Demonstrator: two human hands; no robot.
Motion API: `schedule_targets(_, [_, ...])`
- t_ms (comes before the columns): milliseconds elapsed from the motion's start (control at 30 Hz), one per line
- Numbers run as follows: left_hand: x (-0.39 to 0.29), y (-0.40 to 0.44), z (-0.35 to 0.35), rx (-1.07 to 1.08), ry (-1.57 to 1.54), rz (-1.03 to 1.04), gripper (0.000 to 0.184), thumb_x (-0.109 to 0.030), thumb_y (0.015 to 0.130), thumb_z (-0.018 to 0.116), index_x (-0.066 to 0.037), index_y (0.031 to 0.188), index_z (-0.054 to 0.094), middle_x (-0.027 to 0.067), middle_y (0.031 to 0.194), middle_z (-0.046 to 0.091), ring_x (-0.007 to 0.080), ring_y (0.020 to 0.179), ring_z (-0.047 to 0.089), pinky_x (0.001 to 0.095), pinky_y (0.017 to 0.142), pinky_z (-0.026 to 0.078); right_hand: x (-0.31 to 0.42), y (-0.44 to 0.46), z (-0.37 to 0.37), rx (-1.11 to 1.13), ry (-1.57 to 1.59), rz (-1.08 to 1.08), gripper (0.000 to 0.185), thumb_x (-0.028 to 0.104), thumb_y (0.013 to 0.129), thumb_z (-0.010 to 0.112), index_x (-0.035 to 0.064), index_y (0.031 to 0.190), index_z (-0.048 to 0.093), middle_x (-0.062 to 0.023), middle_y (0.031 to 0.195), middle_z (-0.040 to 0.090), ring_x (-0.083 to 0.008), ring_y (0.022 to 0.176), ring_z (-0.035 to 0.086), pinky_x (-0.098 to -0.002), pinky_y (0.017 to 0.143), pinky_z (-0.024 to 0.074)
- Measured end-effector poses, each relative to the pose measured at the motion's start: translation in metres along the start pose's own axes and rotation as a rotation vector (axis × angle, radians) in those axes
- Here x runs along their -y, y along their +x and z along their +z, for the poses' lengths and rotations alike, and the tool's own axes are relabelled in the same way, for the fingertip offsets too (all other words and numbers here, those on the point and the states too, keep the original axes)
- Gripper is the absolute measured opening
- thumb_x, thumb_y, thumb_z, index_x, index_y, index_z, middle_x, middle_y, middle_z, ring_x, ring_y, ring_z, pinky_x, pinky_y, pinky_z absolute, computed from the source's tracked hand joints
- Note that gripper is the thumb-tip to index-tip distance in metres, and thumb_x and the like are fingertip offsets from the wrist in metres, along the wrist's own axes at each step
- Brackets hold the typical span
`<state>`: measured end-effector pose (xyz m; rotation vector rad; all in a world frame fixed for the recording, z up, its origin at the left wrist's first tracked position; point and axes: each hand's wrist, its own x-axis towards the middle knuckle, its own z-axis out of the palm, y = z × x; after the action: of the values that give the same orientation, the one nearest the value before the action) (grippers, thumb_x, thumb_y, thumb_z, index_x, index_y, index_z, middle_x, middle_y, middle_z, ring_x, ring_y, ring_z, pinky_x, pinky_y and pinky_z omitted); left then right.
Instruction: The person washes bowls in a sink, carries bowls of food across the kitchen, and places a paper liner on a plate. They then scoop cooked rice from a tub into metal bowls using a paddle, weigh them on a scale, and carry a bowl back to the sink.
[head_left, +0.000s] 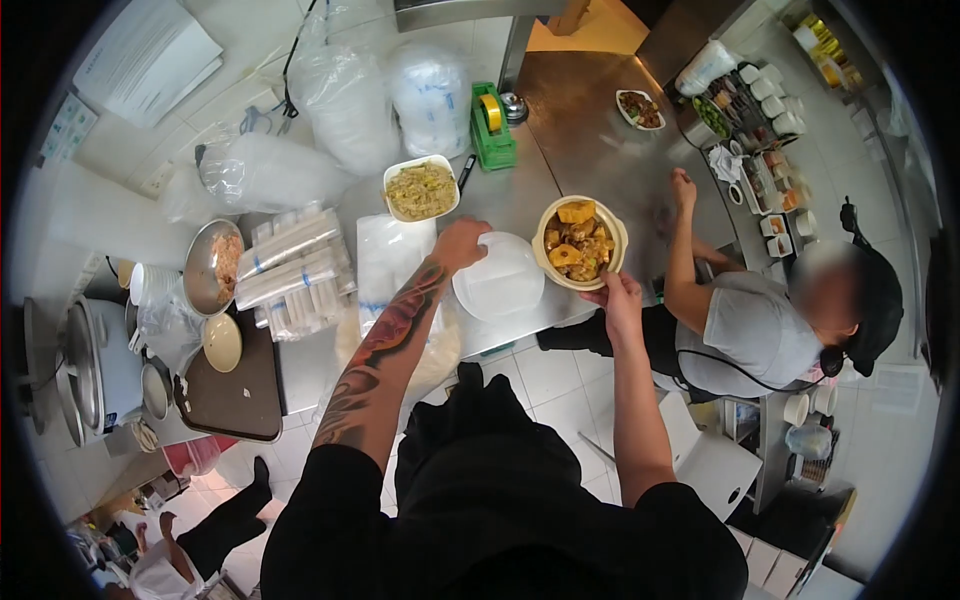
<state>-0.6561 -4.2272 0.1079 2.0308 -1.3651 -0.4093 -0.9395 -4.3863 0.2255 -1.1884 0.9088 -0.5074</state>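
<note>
My right hand [622, 302] grips the near rim of a cream-coloured bowl [625, 243], thumb at its edge. Chunks of orange-yellow food and brown, saucy pieces [578, 238] fill it. My left hand [463, 245] is closed at the upper left edge of a round white plate [500, 278], which seems to have dividing ridges. Side by side, the plate and bowl are at the front of the steel counter. Beyond my left hand stands a square white container [421, 190] of yellowish food, with a black marker [467, 172] beside it.
Plastic-wrapped stacks [295, 260] and bagged containers [345, 105] crowd the left, near a steel bowl [213, 268] and brown tray [235, 385]. A green tape dispenser [492, 128] stands at the back. A co-worker [760, 320] is close on the right, near another filled dish [640, 110].
</note>
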Motion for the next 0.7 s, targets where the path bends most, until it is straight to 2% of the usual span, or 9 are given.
schedule_targets(167, [-0.027,0.001,-0.004,-0.002,0.014,-0.085,0.038,-0.013,0.078,0.074,-0.007,0.115,0.069,0.0185,0.109,0.065,0.0374,0.103,0.062,0.0444,0.089,0.051,-0.025,0.001,-0.001,0.037,-0.024,0.054,0.024,0.011,0.098,0.050,-0.0086,0.106,0.062,-0.0156,0.089,0.071,-0.0214,0.075,0.073,-0.0311,0.068,0.0636])
schedule_targets(233, [-0.023,-0.005,-0.011,-0.179,-0.027,-0.033,0.035,-0.012,0.082,0.073,-0.007,0.117,0.069,0.0176,0.111,0.066,0.0356,0.102,0.065,0.0424,0.087,0.053,-0.039,0.003,0.011,0.093,-0.022,0.103,0.024,0.009,0.098,0.049,-0.0097,0.108,0.061,-0.0161,0.093,0.071,-0.0216,0.078,0.073,-0.0313,0.070,0.0632])
schedule_targets(267, [-0.020,-0.010,-0.016,-0.183,-0.021,-0.037,0.035,-0.012,0.082,0.073,-0.007,0.117,0.069,0.0176,0.111,0.066,0.0356,0.102,0.065,0.0424,0.087,0.053,-0.046,0.002,0.019,0.102,-0.019,0.103,0.024,0.009,0.098,0.049,-0.0097,0.108,0.061,-0.0161,0.093,0.071,-0.0216,0.078,0.073,-0.0313,0.070,0.0632])
schedule_targets(333, [-0.015,-0.028,-0.025,-0.347,-0.274,-0.153,0.031,-0.011,0.087,0.071,-0.006,0.117,0.069,0.0157,0.108,0.067,0.0308,0.095,0.067,0.0395,0.083,0.055,-0.058,-0.004,0.035,0.152,0.004,0.144,0.025,0.008,0.098,0.049,-0.0102,0.112,0.060,-0.0173,0.098,0.070,-0.0223,0.082,0.073,-0.0320,0.072,0.0633])
schedule_targets(367, [-0.024,-0.042,-0.036,-0.350,-0.270,-0.158,0.031,-0.011,0.087,0.071,-0.006,0.117,0.069,0.0157,0.108,0.067,0.0308,0.095,0.067,0.0395,0.083,0.055,-0.068,-0.002,0.041,0.185,0.008,0.145,0.027,0.007,0.098,0.049,-0.0105,0.115,0.059,-0.0185,0.103,0.070,-0.0240,0.084,0.073,-0.0333,0.074,0.0636])
schedule_targets(433, [-0.045,-0.082,-0.061,-0.500,-0.446,-0.191,0.026,-0.008,0.091,0.067,-0.005,0.117,0.068,0.0135,0.108,0.068,0.0241,0.095,0.068,0.0350,0.079,0.056,-0.080,-0.003,0.049,0.200,0.015,0.162,0.027,0.007,0.098,0.049,-0.0106,0.116,0.058,-0.0185,0.103,0.069,-0.0248,0.084,0.073,-0.0336,0.075,0.0638])
schedule_targets(567, [-0.068,-0.193,-0.094,-0.574,-0.429,-0.234,0.025,-0.005,0.095,0.063,-0.005,0.119,0.067,0.0105,0.113,0.068,0.0190,0.100,0.067,0.0306,0.079,0.056,-0.099,-0.002,0.060,0.219,0.032,0.197,0.025,0.008,0.098,0.050,-0.0100,0.114,0.058,-0.0187,0.102,0.069,-0.0262,0.083,0.073,-0.0341,0.074,0.0641])
schedule_targets(633, [-0.074,-0.258,-0.102,-0.591,-0.395,-0.370,0.025,-0.007,0.096,0.063,-0.006,0.120,0.067,0.0091,0.114,0.068,0.0171,0.100,0.066,0.0304,0.079,0.056,-0.105,-0.003,0.064,0.220,0.030,0.207,0.024,0.009,0.098,0.051,-0.0093,0.112,0.058,-0.0188,0.101,0.069,-0.0256,0.082,0.073,-0.0340,0.073,0.0641])
schedule_targets(700, [-0.074,-0.327,-0.101,-0.615,-0.413,-0.505,0.026,-0.008,0.096,0.062,-0.005,0.121,0.066,0.0076,0.112,0.068,0.0148,0.097,0.066,0.0298,0.079,0.056,-0.106,-0.005,0.069,0.121,-0.011,0.171,0.022,0.015,0.098,0.056,-0.0064,0.105,0.059,-0.0168,0.092,0.069,-0.0235,0.072,0.072,-0.0329,0.065,0.0632])
